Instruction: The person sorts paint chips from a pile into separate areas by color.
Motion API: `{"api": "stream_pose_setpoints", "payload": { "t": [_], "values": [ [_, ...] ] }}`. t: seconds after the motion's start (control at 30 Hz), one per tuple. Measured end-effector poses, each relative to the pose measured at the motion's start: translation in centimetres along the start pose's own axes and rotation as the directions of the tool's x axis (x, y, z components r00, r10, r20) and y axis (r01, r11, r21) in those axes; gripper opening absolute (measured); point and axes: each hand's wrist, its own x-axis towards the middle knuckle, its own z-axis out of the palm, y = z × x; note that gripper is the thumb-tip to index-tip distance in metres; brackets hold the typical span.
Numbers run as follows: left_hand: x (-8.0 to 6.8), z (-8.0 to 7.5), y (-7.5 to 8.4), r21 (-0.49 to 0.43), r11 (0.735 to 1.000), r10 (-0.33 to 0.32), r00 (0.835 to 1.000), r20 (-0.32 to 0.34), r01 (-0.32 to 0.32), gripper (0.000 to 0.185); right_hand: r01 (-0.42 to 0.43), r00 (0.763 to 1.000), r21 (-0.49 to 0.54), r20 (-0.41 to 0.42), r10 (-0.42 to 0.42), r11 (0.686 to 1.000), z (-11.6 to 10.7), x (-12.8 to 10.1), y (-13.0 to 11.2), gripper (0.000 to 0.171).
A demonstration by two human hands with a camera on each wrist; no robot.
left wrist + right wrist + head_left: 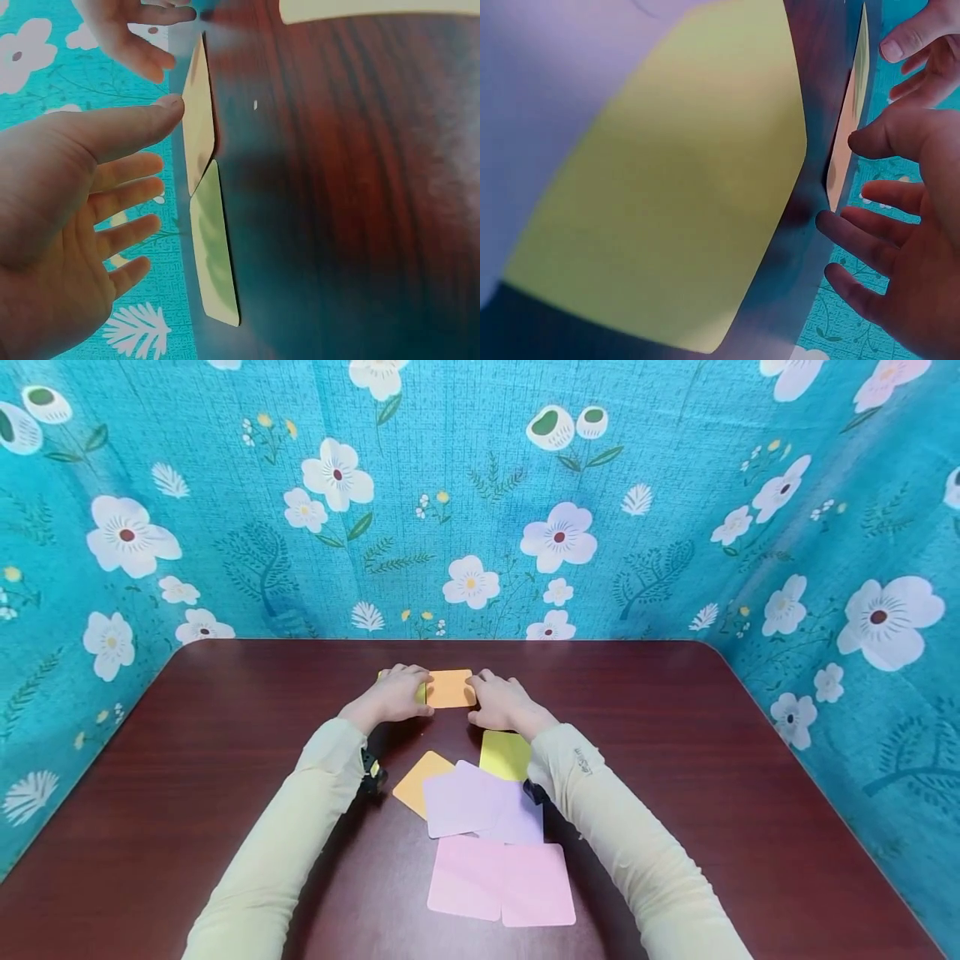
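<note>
An orange card point(450, 689) with rounded corners lies near the far edge of the table, between the two hands. My left hand point(397, 693) is over a yellow-green card point(215, 247) whose edge meets the orange one; most of that card is hidden by the hand in the head view. In the left wrist view the left fingers are loosely extended, the thumb tip at the orange card's edge. My right hand point(506, 700) is at the orange card's right end, its fingers spread and slightly bent in the right wrist view. Neither hand grips a card.
Nearer on the table point(712, 793) lie a yellow card point(502, 753), a tilted orange card point(420, 781), overlapping purple cards point(461, 802) and two pink cards point(536, 885) side by side. A blue flowered cloth point(450, 510) hangs behind the table.
</note>
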Motion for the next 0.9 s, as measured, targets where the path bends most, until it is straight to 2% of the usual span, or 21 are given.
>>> {"api": "stream_pose_setpoints", "payload": {
  "t": [0.27,0.6,0.9],
  "values": [
    [-1.7,0.6,0.2,-0.028,0.999,0.031,0.999,-0.01,-0.032,0.053,0.058,0.998,-0.018,-0.002,-0.058,0.998,0.1,-1.9,-0.3,0.053],
    [-3.7,1.2,0.2,-0.073,0.995,0.067,0.996,-0.065,-0.072,0.057,0.141,0.989,0.042,-0.059,-0.138,0.989,0.1,-4.4,0.0,0.038],
    [-5.5,1.8,1.0,-0.119,0.987,0.095,0.991,-0.092,-0.105,0.051,0.205,0.977,0.095,-0.084,-0.197,0.974,0.8,-6.3,-0.2,0.035]
  ]
}}
